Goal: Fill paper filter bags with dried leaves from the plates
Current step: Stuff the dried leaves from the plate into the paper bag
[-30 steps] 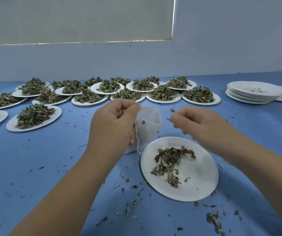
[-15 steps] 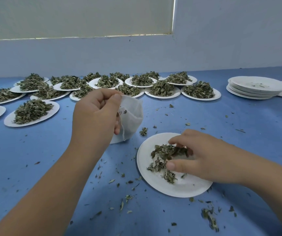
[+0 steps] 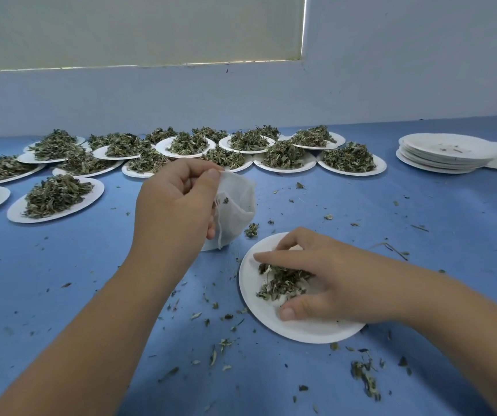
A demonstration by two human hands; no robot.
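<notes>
My left hand (image 3: 172,211) holds a white paper filter bag (image 3: 236,205) by its rim, pinched between thumb and fingers, with the mouth open toward the right and its bottom touching the blue table. My right hand (image 3: 310,280) lies over a white paper plate (image 3: 310,331) in front of me. Its fingers and thumb curl round a small heap of dried leaves (image 3: 280,283) on that plate. The far part of the heap is hidden under the hand.
Several paper plates heaped with dried leaves (image 3: 347,159) stand in rows at the back and the left (image 3: 55,196). A stack of used plates (image 3: 445,153) sits at the back right. Loose leaf crumbs (image 3: 364,376) lie scattered over the blue table (image 3: 421,223).
My right hand came down from beside the bag's mouth onto the plate and closed round the leaves. The left hand and the bag shifted slightly left.
</notes>
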